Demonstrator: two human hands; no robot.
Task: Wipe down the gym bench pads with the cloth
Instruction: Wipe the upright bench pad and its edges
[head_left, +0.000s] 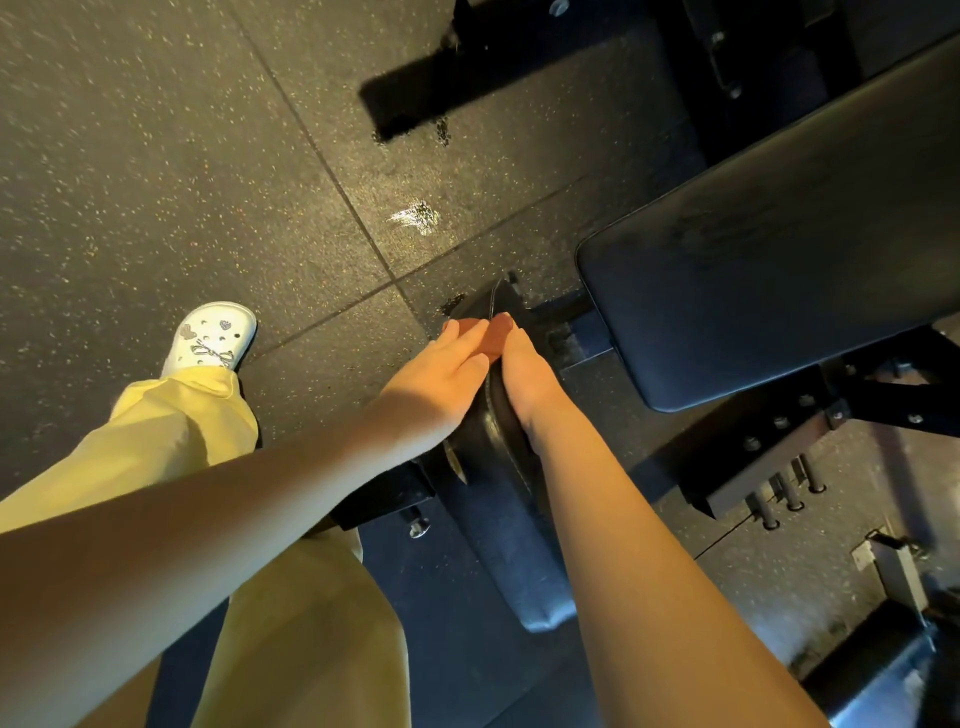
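Note:
A small reddish-brown cloth (491, 332) lies on the top edge of a black round roller pad (493, 447) at the bench's near end. My left hand (441, 374) rests flat on the pad with straight fingers, its fingertips touching the cloth. Close beside it, my right hand (527, 376) holds the cloth against the pad's edge, and its fingertips are hidden by the cloth. The long black bench pad (779, 260) stretches off to the upper right, apart from both hands.
Black speckled rubber floor tiles (182, 156) fill the left side, with a shiny wet spot (415, 218). My yellow trouser leg (171, 431) and white clog (213, 338) stand at the left. The bench's black steel frame with bolts (779, 452) is at the right.

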